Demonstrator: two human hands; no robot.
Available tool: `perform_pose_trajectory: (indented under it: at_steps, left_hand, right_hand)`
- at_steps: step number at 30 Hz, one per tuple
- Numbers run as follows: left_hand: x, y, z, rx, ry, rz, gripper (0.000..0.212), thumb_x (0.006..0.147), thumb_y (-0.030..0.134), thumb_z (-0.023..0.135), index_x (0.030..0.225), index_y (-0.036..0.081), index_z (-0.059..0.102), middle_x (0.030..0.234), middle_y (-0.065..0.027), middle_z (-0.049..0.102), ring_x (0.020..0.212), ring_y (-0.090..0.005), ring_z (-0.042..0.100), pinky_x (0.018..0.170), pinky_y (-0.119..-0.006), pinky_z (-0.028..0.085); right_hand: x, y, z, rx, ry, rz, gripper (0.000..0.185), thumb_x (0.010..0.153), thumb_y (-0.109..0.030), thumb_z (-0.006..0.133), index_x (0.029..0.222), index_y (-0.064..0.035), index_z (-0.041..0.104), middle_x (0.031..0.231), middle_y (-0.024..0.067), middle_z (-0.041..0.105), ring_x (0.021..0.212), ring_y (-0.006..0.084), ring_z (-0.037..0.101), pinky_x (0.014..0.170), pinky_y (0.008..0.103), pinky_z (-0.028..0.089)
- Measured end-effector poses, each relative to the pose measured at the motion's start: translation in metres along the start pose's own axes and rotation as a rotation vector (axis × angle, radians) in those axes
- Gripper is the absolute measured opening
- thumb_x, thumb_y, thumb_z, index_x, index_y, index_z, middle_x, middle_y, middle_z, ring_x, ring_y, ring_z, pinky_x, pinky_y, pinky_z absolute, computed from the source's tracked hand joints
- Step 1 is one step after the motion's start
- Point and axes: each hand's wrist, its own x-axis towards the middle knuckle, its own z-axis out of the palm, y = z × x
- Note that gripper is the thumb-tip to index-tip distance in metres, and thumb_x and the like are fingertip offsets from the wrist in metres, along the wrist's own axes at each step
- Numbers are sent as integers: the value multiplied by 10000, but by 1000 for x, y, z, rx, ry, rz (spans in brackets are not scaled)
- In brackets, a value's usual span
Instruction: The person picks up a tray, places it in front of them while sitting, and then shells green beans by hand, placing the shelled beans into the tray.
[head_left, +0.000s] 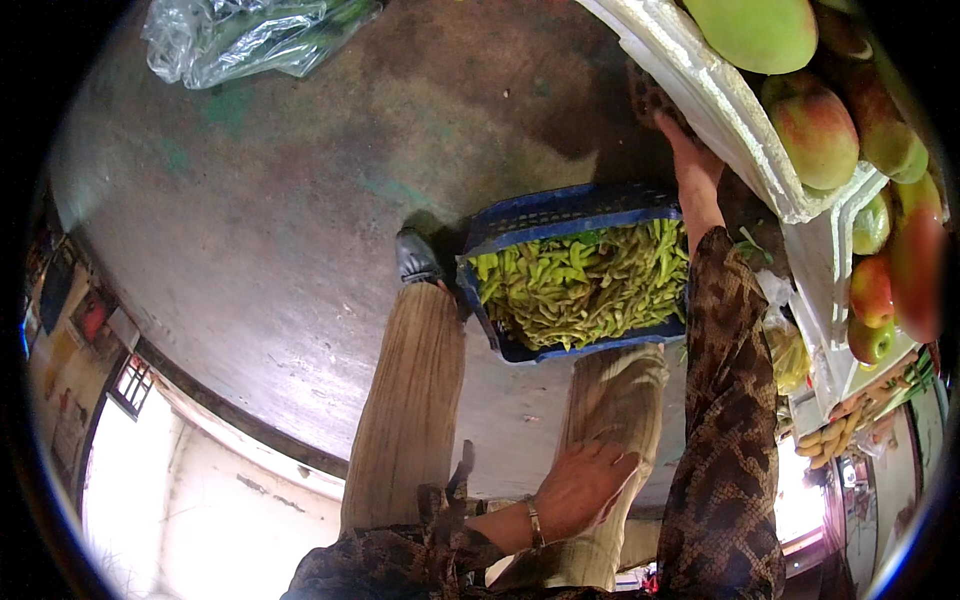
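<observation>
A blue plastic crate (574, 206) filled with green and brownish bean pods (585, 285) rests on the floor in front of my feet. My left hand (585, 487), with a metal bracelet on its wrist, lies on my right knee over the tan trousers. It appears to hold nothing. My right arm stretches forward past the crate's right side. My right hand (686, 142) is beyond the crate, beside a white foam box, at a dark brown perforated object (651, 97). The fingers are partly hidden in shadow, so whether they grip it is unclear.
White foam boxes (720, 97) with mangoes (814, 131) and apples (871, 289) stand at the right. A clear plastic bag (255, 41) of green produce lies at the top left. A bag with yellow contents (787, 356) sits right of my arm.
</observation>
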Motion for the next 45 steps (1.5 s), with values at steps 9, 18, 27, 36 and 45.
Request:
perform_pose_trajectory:
  at_steps: [9, 18, 27, 36, 45]
  left_hand:
    - [-1, -4, 6, 2, 50, 6, 452, 804, 107, 613, 1229, 41, 473, 1063, -148, 542, 945, -321, 538, 810, -424, 434]
    - [-3, -7, 7, 14, 113, 36, 440, 794, 102, 615, 1210, 34, 487, 1028, -131, 538, 929, -302, 529, 807, -411, 429]
    - [-4, -4, 7, 32, 61, 41, 454, 793, 97, 610, 1221, 28, 478, 1022, -134, 534, 930, -303, 524, 810, -418, 427]
    - [4, 2, 9, 32, 53, 40, 404, 798, 103, 604, 1180, 36, 492, 991, -131, 525, 922, -302, 522, 799, -404, 434]
    - [8, 9, 8, 40, 69, 30, 380, 801, 102, 597, 1161, 57, 485, 965, -109, 500, 902, -289, 512, 785, -407, 428]
  right_hand:
    - [-3, -33, -22, -72, -146, -20, 800, 664, -573, 720, 1301, -139, 504, 1350, 123, 474, 1264, 285, 408, 1058, 387, 298]
    - [-3, -35, -42, -22, -218, -120, 695, 707, -482, 746, 1274, -136, 541, 1304, 131, 510, 1205, 291, 456, 996, 403, 358]
    - [-3, -42, -41, 17, -261, 15, 726, 678, -445, 781, 1265, -93, 540, 1300, 99, 515, 1213, 243, 429, 1021, 347, 309]
    - [-6, -32, -34, -11, -155, -55, 684, 704, -417, 770, 1254, -77, 544, 1278, 118, 537, 1198, 256, 452, 1017, 342, 317]
    - [-102, -113, -88, 585, -204, 107, 544, 849, -165, 669, 1287, 31, 414, 1174, 145, 561, 1088, 218, 530, 970, 336, 393]
